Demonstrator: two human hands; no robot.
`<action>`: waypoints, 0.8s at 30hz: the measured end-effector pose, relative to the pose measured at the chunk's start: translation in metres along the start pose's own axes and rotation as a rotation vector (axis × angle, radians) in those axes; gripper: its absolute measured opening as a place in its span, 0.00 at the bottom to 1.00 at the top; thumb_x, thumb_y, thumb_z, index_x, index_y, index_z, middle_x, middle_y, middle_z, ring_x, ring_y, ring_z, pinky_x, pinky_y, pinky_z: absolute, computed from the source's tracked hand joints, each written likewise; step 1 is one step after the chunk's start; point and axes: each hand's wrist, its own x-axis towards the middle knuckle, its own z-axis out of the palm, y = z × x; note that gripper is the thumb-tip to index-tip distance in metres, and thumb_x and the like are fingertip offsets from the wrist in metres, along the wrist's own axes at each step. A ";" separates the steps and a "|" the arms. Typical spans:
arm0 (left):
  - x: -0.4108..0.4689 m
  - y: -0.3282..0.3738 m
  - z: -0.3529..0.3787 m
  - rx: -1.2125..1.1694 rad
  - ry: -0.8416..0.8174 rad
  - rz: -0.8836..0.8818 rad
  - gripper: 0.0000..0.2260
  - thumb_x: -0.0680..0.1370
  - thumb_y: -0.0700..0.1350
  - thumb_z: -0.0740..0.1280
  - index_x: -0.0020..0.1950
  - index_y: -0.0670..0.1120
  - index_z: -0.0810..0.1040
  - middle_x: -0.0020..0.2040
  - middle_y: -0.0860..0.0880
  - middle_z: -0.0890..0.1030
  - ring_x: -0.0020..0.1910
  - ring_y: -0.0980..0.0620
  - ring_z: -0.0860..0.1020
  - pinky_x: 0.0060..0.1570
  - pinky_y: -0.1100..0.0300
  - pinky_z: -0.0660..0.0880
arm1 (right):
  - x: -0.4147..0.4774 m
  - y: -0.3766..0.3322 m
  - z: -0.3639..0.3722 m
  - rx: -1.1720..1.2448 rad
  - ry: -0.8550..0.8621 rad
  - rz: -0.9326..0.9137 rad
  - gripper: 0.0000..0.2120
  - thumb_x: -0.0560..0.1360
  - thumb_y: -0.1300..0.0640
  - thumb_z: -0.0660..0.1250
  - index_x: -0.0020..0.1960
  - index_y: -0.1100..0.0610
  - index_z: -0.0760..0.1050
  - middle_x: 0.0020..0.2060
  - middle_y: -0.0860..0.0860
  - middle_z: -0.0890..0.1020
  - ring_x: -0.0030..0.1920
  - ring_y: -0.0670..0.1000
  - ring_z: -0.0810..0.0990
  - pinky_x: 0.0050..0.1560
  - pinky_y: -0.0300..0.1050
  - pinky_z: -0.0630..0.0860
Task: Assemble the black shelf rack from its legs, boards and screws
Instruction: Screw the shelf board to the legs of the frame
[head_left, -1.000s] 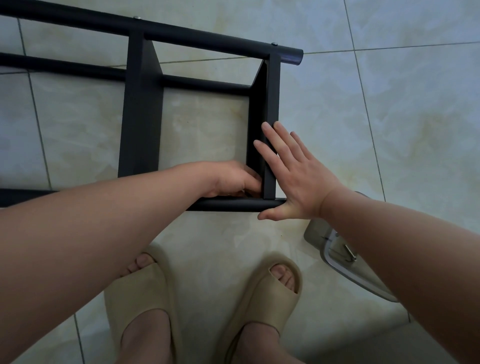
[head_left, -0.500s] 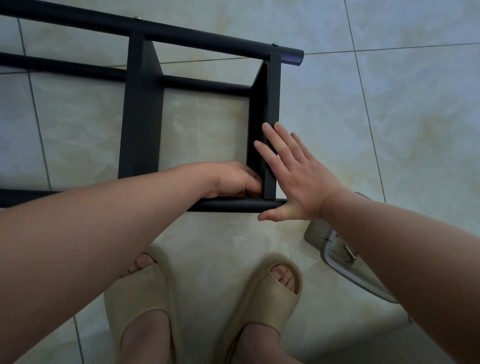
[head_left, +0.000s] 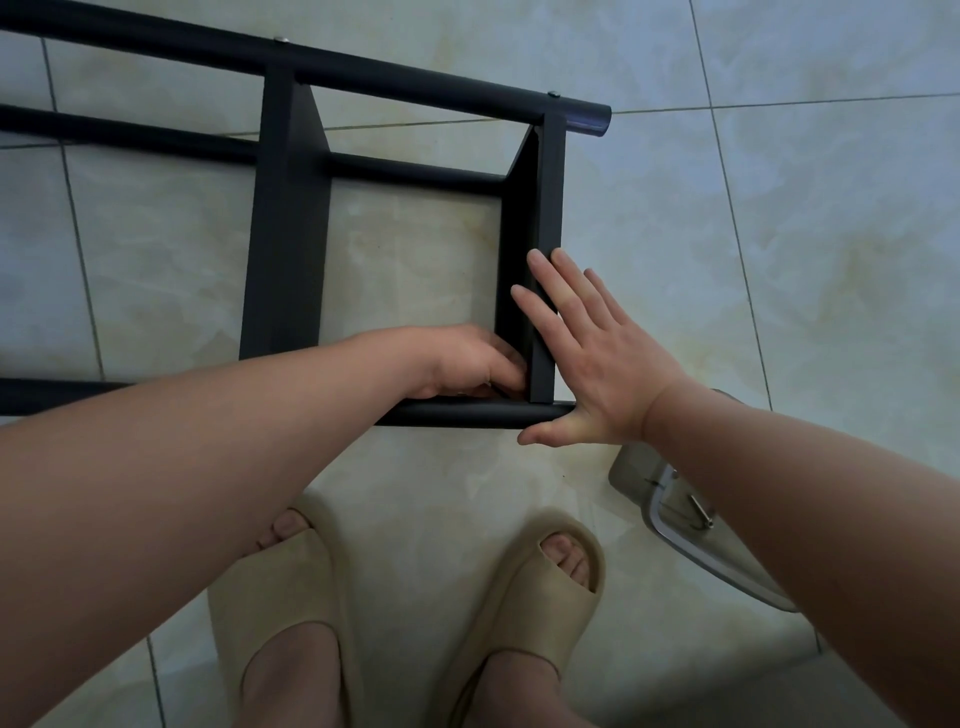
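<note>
The black shelf rack (head_left: 291, 218) lies on its side on the tiled floor, with round legs running left to right and flat boards across them. My right hand (head_left: 597, 358) presses flat with straight fingers against the outer face of the end board (head_left: 550, 197), its thumb by the tip of the near leg (head_left: 467, 414). My left hand (head_left: 467, 361) reaches inside the frame at the corner where that board meets the near leg, fingers curled; whatever they pinch is hidden. Two screw heads show on the far leg (head_left: 441, 88).
A clear plastic container (head_left: 691, 525) with a small metal part inside sits on the floor at the right, partly under my right forearm. My two feet in beige slippers (head_left: 530, 592) stand just in front of the rack. Pale floor tiles surround it.
</note>
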 end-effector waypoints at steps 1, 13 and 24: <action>0.000 0.000 -0.001 -0.017 0.003 -0.004 0.06 0.76 0.33 0.67 0.43 0.42 0.80 0.32 0.49 0.82 0.31 0.54 0.80 0.31 0.67 0.75 | 0.000 0.000 0.000 0.000 0.002 0.000 0.59 0.68 0.19 0.54 0.82 0.63 0.52 0.81 0.62 0.49 0.81 0.64 0.45 0.78 0.67 0.55; -0.001 0.003 0.000 0.052 -0.007 -0.001 0.05 0.76 0.33 0.66 0.42 0.40 0.79 0.30 0.50 0.80 0.29 0.55 0.78 0.32 0.67 0.72 | 0.000 0.001 0.001 0.000 0.005 -0.001 0.59 0.68 0.19 0.55 0.82 0.62 0.51 0.81 0.62 0.49 0.81 0.63 0.45 0.78 0.67 0.55; -0.001 0.002 0.001 0.066 0.002 0.003 0.05 0.76 0.36 0.67 0.50 0.38 0.81 0.39 0.44 0.81 0.37 0.49 0.79 0.40 0.60 0.75 | 0.000 0.000 -0.001 0.005 0.002 0.004 0.59 0.68 0.19 0.55 0.82 0.63 0.52 0.81 0.62 0.49 0.81 0.64 0.46 0.78 0.67 0.55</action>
